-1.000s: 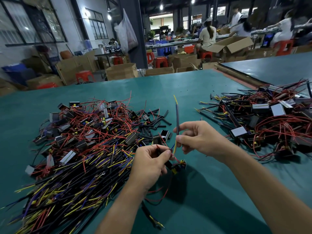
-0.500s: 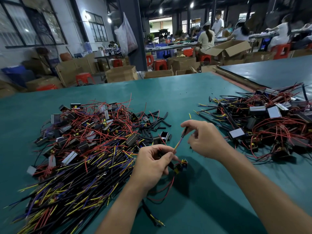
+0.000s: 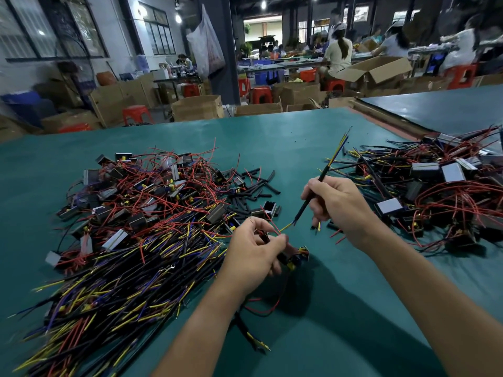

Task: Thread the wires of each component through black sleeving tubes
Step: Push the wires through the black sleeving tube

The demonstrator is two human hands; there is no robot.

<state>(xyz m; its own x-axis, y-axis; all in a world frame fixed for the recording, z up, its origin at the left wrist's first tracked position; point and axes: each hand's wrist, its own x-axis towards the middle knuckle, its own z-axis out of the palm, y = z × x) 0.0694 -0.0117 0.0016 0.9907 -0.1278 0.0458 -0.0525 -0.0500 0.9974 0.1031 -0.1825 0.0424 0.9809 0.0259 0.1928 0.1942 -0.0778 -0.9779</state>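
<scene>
Tube (image 3: 300,212), black and thin, pinched between thumb and curled fingers of right hand (image 3: 340,205), slanting from 7 o'clock up toward 1 o'clock. Yellow and blue wire ends (image 3: 339,148) poking out of its upper mouth. At its lower mouth, a yellow wire (image 3: 285,227) running down toward 7 o'clock into left hand (image 3: 253,254).

Left hand curled, thumb and forefinger pinching that wire, remaining fingers gripping a small dark component (image 3: 298,257) with yellow bits, showing at 3 o'clock of the hand, close above the tabletop (image 3: 272,137). Thin red wire loop (image 3: 262,310) trailing at 6 o'clock, under the wrist. Right hand at 1 o'clock of left, near but not touching.

At 12 o'clock of left hand, a scatter of short loose tubes (image 3: 253,189) lying flat. At 10 o'clock, a heap of boxy parts (image 3: 152,202) tangled in red wire. At 8 o'clock, a fan of long black leads (image 3: 109,281) tipped yellow, blue and red, spreading to the lower left corner. At 3 o'clock of right hand, a second heap (image 3: 435,191) of grey-faced blocks, black-sleeved leads and red loops.

Green tabletop beneath everything. Beyond its far edge at 12 o'clock, cardboard boxes (image 3: 196,107) and red stools (image 3: 136,114); farther back, seated people (image 3: 337,53), blurred. Second green tabletop (image 3: 449,110) at 2 o'clock.
</scene>
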